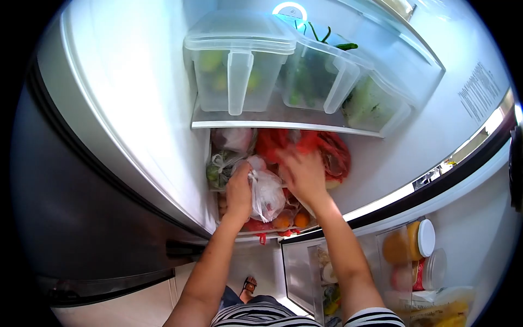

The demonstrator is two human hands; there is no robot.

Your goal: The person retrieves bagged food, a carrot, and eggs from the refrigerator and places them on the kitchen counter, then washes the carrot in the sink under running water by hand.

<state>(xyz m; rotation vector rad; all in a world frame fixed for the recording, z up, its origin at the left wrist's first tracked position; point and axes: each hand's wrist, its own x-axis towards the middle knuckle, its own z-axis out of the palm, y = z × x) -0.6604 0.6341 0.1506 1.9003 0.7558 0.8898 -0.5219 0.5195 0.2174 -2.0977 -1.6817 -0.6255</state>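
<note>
My left hand (pixel 238 191) is closed on the gathered top of a white plastic bag (pixel 267 196) in the lower part of the fridge. What the bag holds is hard to make out. My right hand (pixel 303 173), somewhat blurred, reaches over a red plastic bag (pixel 335 155) at the back right, its fingers at the red plastic; whether they grip it I cannot tell. Left of the white bag sits a clear bag of greens (pixel 219 170), with another pale bag (pixel 233 139) behind it. Orange fruits (pixel 301 219) lie at the front, beneath the bags.
On the shelf (pixel 294 123) above stand a lidded clear bin (pixel 239 65), a handled bin with green vegetables (pixel 316 71) and a leafy vegetable bin (pixel 376 103). The open door (pixel 348 261) at right holds jars (pixel 422 240) and packets. A dark door (pixel 103 180) is at left.
</note>
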